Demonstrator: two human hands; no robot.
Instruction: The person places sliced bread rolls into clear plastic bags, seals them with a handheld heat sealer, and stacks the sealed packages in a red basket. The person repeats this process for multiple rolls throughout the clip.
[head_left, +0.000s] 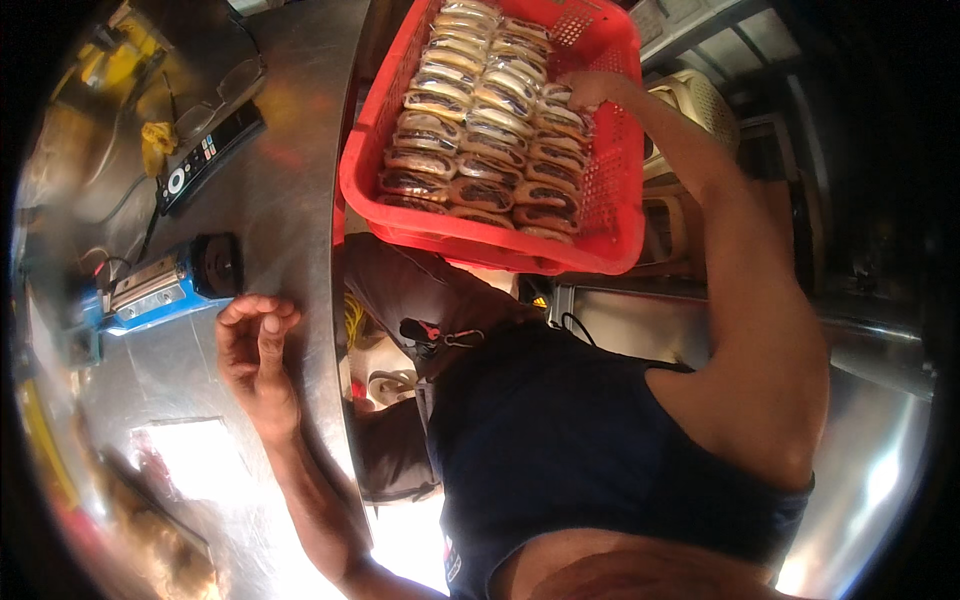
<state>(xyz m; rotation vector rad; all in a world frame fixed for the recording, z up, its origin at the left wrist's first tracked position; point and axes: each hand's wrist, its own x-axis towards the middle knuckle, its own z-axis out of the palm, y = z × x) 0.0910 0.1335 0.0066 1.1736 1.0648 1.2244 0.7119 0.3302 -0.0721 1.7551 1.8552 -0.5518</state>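
Observation:
A red perforated plastic basket (480, 244) stands at the top centre, holding three rows of flat filled buns (484, 191) in clear wrapping. My right hand (596, 90) reaches in over the basket's right side. Its fingers are bent against the far end of the right-hand row; whether they grip a bun there is hidden. Over the metal table at the left, my left hand (259, 356) is raised with fingers loosely curled, thumb a little apart, and nothing in it. Just beyond its fingertips lies a blue device with a black end (165, 285), which looks like an impulse sealer.
On the metal table (292, 180) lie a black remote control (210, 161), eyeglasses (217, 101) and a crumpled yellow item (157, 142). The table's edge runs beside my legs. Cream plastic baskets (694, 112) stand right of the red one. A carabiner (465, 337) hangs at my trousers.

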